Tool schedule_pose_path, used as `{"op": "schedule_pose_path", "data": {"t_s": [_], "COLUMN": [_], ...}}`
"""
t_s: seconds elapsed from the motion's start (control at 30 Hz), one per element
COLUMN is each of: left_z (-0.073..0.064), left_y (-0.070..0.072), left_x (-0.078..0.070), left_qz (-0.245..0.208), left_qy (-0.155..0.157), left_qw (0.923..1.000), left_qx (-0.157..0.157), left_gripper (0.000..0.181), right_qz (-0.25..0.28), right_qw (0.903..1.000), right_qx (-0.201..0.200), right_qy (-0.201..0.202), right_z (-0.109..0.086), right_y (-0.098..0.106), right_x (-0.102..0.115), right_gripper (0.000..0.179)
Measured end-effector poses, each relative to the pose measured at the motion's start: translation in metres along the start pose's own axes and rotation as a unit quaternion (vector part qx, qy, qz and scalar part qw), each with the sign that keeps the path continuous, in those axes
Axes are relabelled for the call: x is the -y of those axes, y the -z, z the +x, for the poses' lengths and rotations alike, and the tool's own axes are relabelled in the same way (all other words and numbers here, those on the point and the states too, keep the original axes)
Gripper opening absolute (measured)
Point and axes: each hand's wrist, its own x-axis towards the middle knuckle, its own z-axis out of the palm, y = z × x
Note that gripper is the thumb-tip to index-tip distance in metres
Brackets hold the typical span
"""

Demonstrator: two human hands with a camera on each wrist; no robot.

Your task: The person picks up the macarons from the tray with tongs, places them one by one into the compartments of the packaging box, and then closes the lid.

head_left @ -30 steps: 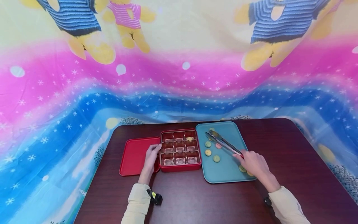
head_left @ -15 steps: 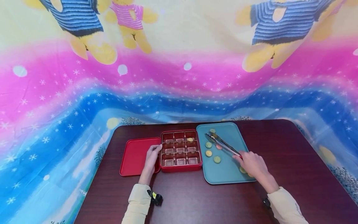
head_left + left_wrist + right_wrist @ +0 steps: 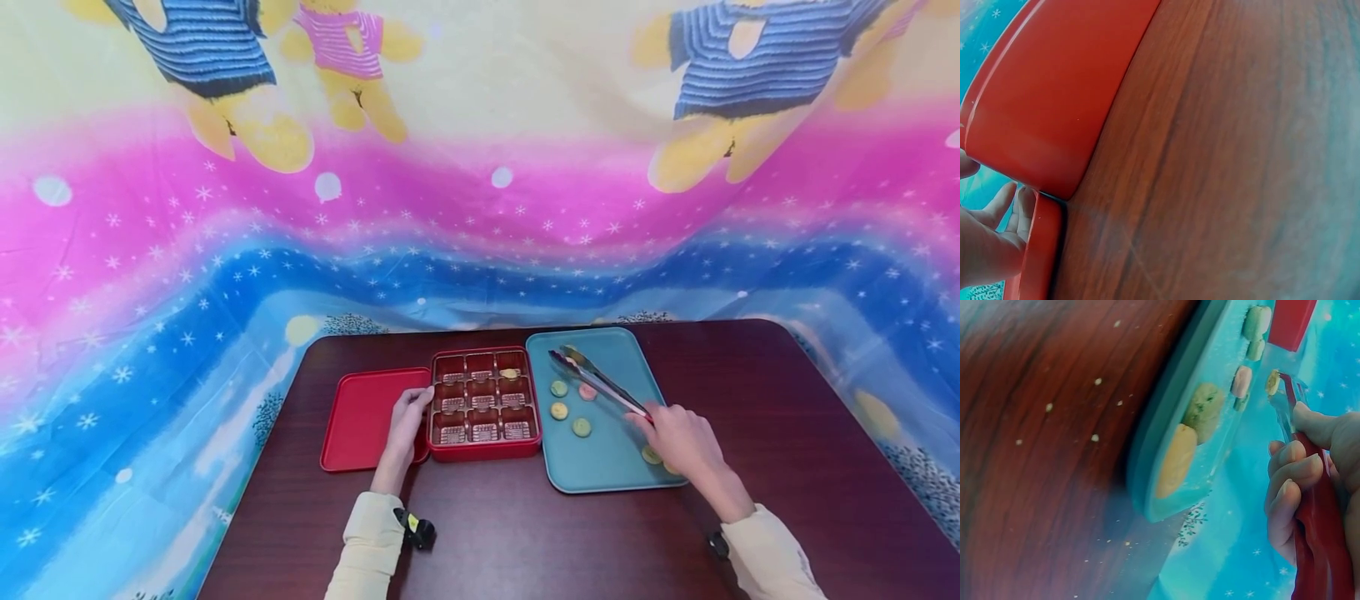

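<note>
My left hand [image 3: 407, 417] rests at the left side of a red box [image 3: 484, 452], its fingertips at the rim. The box has a brown divided insert, and a yellow macaron [image 3: 510, 373] sits in its back-right compartment. My right hand [image 3: 681, 437] grips red-handled tongs [image 3: 1322, 550] over a teal tray [image 3: 600, 475]. The tong tips are near the back left of the tray. In the right wrist view, a pale yellow macaron [image 3: 1272, 382] shows right at the tips. On the tray lie a pink macaron [image 3: 587, 391], a green macaron [image 3: 581, 427] and several others.
The red lid [image 3: 360, 421] lies left of the box, partly behind my left hand. Both stand on a dark wooden table [image 3: 487, 533] beside the tray. A printed curtain [image 3: 480, 233] hangs behind the table's far edge.
The tong tips have shifted slightly toward the back of the tray since half a second ago, so the pink macaron shows more fully. My left hand, the box and the lid keep their places.
</note>
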Motion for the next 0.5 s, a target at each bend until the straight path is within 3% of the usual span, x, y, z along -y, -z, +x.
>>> {"op": "schedule_pose_path", "data": {"t_s": [0.23, 0.5], "left_z": [0.003, 0.012], "left_y": [0.004, 0.017], "left_x": [-0.004, -0.010], "left_qz": [-0.006, 0.028], "left_qy": [0.022, 0.041], "left_qw": [0.9994, 0.9966], "left_qx": [0.025, 0.066], "left_gripper": [0.039, 0.046], "right_qz": [-0.001, -0.012], "right_qw": [0.9997, 0.9993], "right_qx": [-0.018, -0.026], "right_qy": [0.014, 0.024], "right_z": [-0.001, -0.002], "right_y": [0.007, 0.016], "right_x": [0.010, 0.020], "right_gripper": [0.028, 0.029]}}
